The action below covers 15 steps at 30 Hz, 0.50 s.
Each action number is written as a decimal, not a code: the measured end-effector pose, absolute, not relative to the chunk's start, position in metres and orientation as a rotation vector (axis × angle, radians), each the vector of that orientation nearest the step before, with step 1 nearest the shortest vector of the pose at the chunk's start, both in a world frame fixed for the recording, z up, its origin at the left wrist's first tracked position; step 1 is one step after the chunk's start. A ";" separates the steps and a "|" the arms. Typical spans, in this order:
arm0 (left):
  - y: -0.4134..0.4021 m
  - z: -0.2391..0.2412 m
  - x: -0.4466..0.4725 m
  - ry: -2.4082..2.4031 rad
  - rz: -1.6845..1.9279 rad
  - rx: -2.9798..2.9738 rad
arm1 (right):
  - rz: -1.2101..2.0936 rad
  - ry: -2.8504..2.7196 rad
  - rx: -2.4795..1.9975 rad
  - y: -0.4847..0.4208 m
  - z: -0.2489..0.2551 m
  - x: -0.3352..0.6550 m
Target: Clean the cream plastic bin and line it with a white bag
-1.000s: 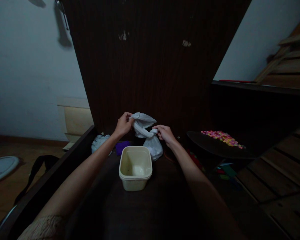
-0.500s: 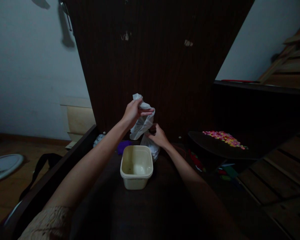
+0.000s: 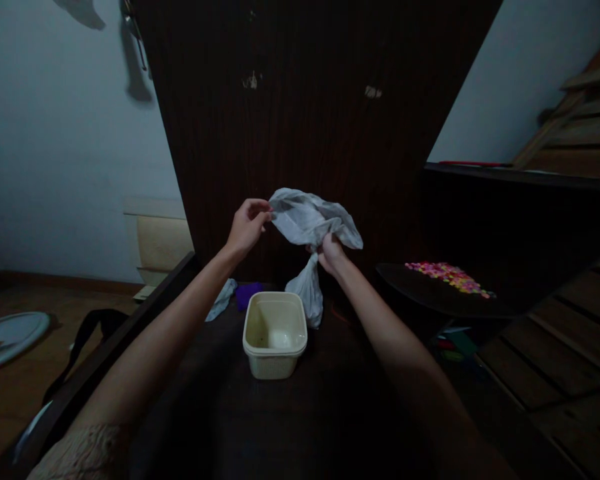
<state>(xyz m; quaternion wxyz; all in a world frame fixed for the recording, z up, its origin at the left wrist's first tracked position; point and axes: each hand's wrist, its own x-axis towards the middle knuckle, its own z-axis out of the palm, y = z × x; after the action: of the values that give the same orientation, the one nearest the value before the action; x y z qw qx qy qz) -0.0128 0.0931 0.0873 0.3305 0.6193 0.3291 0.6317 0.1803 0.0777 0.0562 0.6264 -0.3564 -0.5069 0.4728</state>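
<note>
A thin white plastic bag (image 3: 307, 217) hangs behind the tub, its loose top flared wide and its lower part filled and twisted narrow at the neck. My right hand (image 3: 331, 253) is closed round that neck. At the flared top's left edge, my left hand (image 3: 250, 223) has its fingers curled together, pinching the rim. Below the hands stands a cream plastic tub (image 3: 275, 337), open at the top, with a few dark specks inside. The bag's filled bottom rests close behind the tub's right corner; what it holds cannot be made out.
A purple item (image 3: 248, 295) and a crumpled pale plastic piece (image 3: 222, 300) lie left behind the tub. Small colourful pieces (image 3: 450, 277) are spread on a dark shelf at right. A dark raised edge (image 3: 125, 333) runs along the left; a dark panel (image 3: 300, 120) rises behind.
The bag's top has spread open wider. My left hand has moved left along with its rim, and my right hand has shifted up and right at the neck.
</note>
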 end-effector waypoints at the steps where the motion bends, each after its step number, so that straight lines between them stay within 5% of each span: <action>1: 0.093 0.082 -0.016 0.928 1.613 1.656 | 1.101 -1.156 -0.792 0.076 0.063 0.180; 10: 0.057 0.064 -0.010 0.772 0.920 2.041 | 1.187 -1.166 -0.529 0.059 0.133 0.169; 15: 0.048 0.077 0.010 0.651 1.027 2.242 | 1.130 -1.252 -0.462 0.052 0.176 0.163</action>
<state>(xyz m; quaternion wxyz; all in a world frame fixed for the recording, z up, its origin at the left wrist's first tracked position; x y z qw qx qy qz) 0.0098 0.0479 0.0772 0.2912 0.8410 0.2441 0.3853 0.1627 0.0519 0.1759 0.6414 -0.2028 -0.5494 0.4956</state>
